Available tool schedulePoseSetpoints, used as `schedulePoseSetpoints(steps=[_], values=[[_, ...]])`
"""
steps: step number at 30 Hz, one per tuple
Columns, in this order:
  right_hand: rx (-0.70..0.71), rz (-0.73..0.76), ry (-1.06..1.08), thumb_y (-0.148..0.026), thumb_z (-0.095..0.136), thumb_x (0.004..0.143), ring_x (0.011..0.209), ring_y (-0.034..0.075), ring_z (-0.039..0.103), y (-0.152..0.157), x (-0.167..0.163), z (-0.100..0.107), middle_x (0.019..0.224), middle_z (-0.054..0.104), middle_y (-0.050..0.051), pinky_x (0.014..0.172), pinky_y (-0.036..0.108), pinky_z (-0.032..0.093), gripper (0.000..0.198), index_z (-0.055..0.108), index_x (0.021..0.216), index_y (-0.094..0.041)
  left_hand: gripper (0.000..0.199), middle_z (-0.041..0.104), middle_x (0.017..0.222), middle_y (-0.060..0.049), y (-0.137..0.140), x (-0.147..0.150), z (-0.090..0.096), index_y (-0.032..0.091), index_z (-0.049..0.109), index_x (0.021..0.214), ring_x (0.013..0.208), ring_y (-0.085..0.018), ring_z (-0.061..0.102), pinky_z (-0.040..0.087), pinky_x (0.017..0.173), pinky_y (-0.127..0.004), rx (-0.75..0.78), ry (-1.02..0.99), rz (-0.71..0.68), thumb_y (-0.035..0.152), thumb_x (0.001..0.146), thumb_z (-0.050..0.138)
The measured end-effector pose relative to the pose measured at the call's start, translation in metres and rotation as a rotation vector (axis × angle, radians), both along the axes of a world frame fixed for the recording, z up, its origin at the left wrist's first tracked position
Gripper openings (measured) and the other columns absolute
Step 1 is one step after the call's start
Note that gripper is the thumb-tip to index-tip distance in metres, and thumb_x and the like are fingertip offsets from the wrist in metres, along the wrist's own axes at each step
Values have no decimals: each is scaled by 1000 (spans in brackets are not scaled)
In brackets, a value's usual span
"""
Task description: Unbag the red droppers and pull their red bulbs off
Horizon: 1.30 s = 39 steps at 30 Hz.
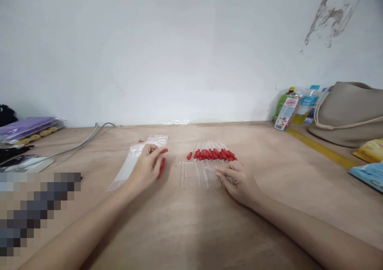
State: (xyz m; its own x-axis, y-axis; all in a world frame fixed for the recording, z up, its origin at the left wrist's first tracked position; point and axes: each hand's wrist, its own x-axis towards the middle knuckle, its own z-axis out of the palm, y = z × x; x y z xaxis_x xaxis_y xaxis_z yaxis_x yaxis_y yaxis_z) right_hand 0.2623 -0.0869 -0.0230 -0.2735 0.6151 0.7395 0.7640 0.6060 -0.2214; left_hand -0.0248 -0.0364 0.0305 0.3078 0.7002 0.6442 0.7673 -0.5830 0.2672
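My left hand (149, 165) pinches a red rubber bulb (164, 151) between thumb and fingertips. More red bulbs (162, 167) lie on the table just under that hand, partly hidden by it. On the right, the fingers of my right hand (237, 178) are closed on a thin clear tube (211, 168), its tip pointing left. Below it a row of loose clear tubes (191, 176) lies side by side. Behind this row sits a heap of droppers (213, 154), clear tubes with red bulbs fitted, bulbs toward me. Clear zip bags (127, 167) lie beside my left hand.
Bottles (308, 102), a carton (287, 112) and a grey-beige bag (347, 110) stand at the back right. Yellow tape (323, 148) and a blue packet (369, 176) are nearer. At left are a cable (80, 142) and purple packages (28, 128). A white wall (179, 54) closes the back.
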Motion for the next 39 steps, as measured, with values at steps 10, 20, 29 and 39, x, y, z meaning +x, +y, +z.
schedulePoseSetpoints(steps=[10,20,29,39], values=[[-95,-150,19,-16,49,78,70,16,54,16,-31,20,75,60,3,67,31,38,23,66,92,-23,29,63,76,0,33,-24,38,20,54,81,60,-14,56,41,52,-24,-461,81,188,46,70,53],[-176,-274,-339,-17,45,81,73,20,53,3,-59,28,76,60,6,66,34,31,18,62,74,-19,29,64,70,-1,39,-27,28,21,57,63,67,-17,56,41,62,-27,-420,240,170,46,73,48],[-307,-204,-137,-51,45,82,84,21,55,-1,-57,29,90,63,6,76,35,29,39,62,95,-20,34,63,79,-4,35,-22,38,19,63,74,75,-20,56,41,66,-28,-239,188,287,47,76,44],[-256,-158,14,-41,50,82,63,13,53,-2,-12,14,67,59,-1,71,30,27,24,64,85,-21,34,61,92,-9,49,55,23,20,67,78,91,-25,55,40,80,-36,-384,508,107,48,72,50]])
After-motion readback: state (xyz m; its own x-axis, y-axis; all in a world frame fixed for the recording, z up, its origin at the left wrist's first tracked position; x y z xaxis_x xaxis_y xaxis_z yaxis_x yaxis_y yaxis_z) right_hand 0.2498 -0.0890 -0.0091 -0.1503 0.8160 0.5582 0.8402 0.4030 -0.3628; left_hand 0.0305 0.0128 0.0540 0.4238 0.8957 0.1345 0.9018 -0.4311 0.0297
